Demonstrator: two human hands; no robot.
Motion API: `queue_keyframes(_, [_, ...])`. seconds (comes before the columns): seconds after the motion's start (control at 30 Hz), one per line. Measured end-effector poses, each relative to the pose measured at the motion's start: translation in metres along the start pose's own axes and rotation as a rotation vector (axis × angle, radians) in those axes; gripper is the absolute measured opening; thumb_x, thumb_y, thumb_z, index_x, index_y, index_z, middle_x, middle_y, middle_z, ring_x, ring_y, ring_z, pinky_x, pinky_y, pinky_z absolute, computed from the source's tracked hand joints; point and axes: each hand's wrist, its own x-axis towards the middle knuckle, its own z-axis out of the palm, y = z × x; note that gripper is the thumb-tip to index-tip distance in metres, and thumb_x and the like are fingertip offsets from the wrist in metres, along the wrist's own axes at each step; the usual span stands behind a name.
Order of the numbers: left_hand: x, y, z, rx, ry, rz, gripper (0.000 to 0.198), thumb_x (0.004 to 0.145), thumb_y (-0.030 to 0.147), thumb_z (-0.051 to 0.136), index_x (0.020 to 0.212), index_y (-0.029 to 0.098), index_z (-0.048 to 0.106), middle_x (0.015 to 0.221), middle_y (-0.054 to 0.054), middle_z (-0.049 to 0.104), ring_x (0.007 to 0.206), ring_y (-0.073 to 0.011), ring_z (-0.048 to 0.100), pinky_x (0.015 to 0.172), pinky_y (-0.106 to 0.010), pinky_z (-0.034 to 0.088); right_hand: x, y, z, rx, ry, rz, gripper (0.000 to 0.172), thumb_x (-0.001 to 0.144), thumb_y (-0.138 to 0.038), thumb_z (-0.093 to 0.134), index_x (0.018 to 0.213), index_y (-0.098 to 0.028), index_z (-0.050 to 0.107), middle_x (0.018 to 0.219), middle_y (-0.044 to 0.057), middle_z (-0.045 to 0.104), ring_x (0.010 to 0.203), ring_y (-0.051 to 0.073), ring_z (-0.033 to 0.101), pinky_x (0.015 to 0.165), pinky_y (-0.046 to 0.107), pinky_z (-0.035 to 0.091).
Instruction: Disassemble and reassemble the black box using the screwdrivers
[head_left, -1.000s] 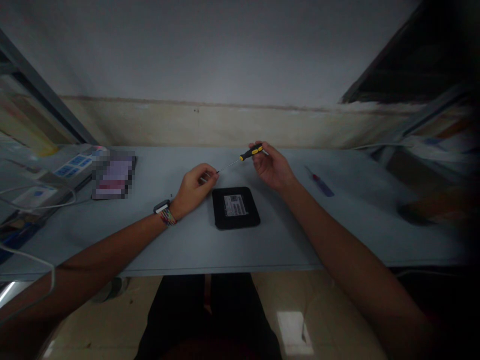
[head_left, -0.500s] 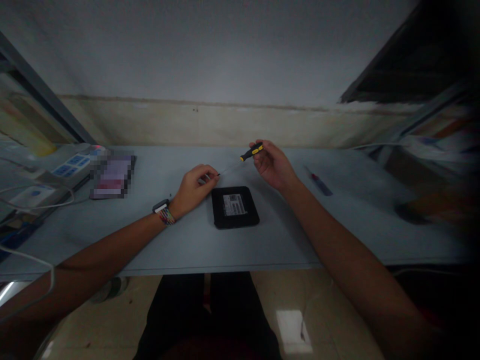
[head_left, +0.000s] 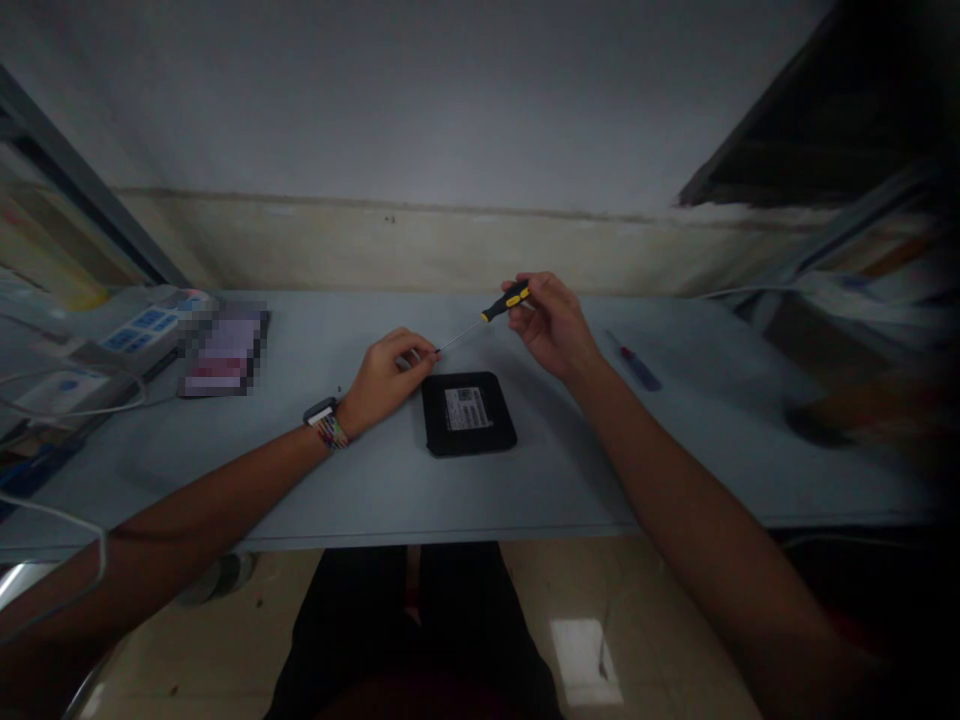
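Your right hand (head_left: 551,322) grips the yellow-black screwdriver (head_left: 504,300) above the desk (head_left: 375,480); your left hand (head_left: 386,375) pinches its tip, just behind the black device (head_left: 467,413)

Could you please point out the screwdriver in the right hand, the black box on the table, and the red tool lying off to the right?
Screwdriver (head_left: 505,300), head view, on its yellow-and-black handle.
Black box (head_left: 468,413), head view, on its white label.
Red tool (head_left: 636,366), head view, on its middle.
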Motion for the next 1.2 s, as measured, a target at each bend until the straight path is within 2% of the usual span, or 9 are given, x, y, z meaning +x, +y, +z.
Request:
queue_keyframes(0.27, [0.0, 0.0, 0.0, 0.018, 0.0, 0.002, 0.008, 0.098, 0.023, 0.076, 0.095, 0.02, 0.082, 0.091, -0.004, 0.071, 0.084, -0.0152, 0.068, 0.07, -0.026, 0.054, -0.008, -0.009, 0.009, -0.022, -0.062, -0.078, 0.034, 0.083, -0.043, 0.094, 0.1, -0.022, 0.074, 0.101, 0.0, 0.085, 0.059, 0.007, 0.072, 0.056, 0.018, 0.064])
queue_keyframes(0.5, [-0.001, 0.001, 0.0, 0.02, -0.02, -0.014, 0.008, 0.097, 0.023, 0.077, 0.095, 0.02, 0.085, 0.091, -0.004, 0.072, 0.081, -0.0146, 0.067, 0.069, -0.026, 0.054, -0.013, -0.017, 0.016, 0.009, -0.084, -0.017, 0.036, 0.071, -0.03, 0.093, 0.102, -0.021, 0.077, 0.102, 0.0, 0.085, 0.06, 0.007, 0.071, 0.061, 0.019, 0.067])
queue_keyframes(0.73, [-0.001, 0.0, 0.002, 0.019, -0.027, -0.02, 0.007, 0.095, 0.022, 0.079, 0.093, 0.022, 0.086, 0.09, -0.004, 0.072, 0.078, -0.0143, 0.065, 0.066, -0.026, 0.053, -0.015, -0.016, 0.021, 0.001, -0.101, 0.0, 0.034, 0.073, -0.029, 0.092, 0.103, -0.022, 0.077, 0.105, -0.001, 0.085, 0.059, 0.005, 0.068, 0.057, 0.016, 0.065])
queue_keyframes(1.0, [-0.001, 0.001, 0.001, -0.004, -0.052, -0.009, 0.007, 0.097, 0.021, 0.079, 0.097, 0.022, 0.086, 0.091, -0.004, 0.072, 0.078, -0.0137, 0.066, 0.066, -0.026, 0.053, -0.019, -0.013, 0.027, 0.078, -0.135, 0.03, 0.043, 0.068, -0.033, 0.102, 0.1, -0.022, 0.076, 0.103, -0.003, 0.084, 0.059, 0.003, 0.067, 0.057, 0.013, 0.065])
queue_keyframes(1.2, [-0.001, 0.001, 0.001, -0.007, -0.052, -0.005, 0.007, 0.097, 0.021, 0.08, 0.097, 0.023, 0.087, 0.09, -0.003, 0.072, 0.078, -0.0131, 0.065, 0.067, -0.025, 0.054, -0.021, -0.016, 0.026, 0.098, -0.121, 0.077, 0.04, 0.074, -0.032, 0.098, 0.106, -0.023, 0.077, 0.109, -0.002, 0.083, 0.062, 0.004, 0.069, 0.063, 0.014, 0.067])
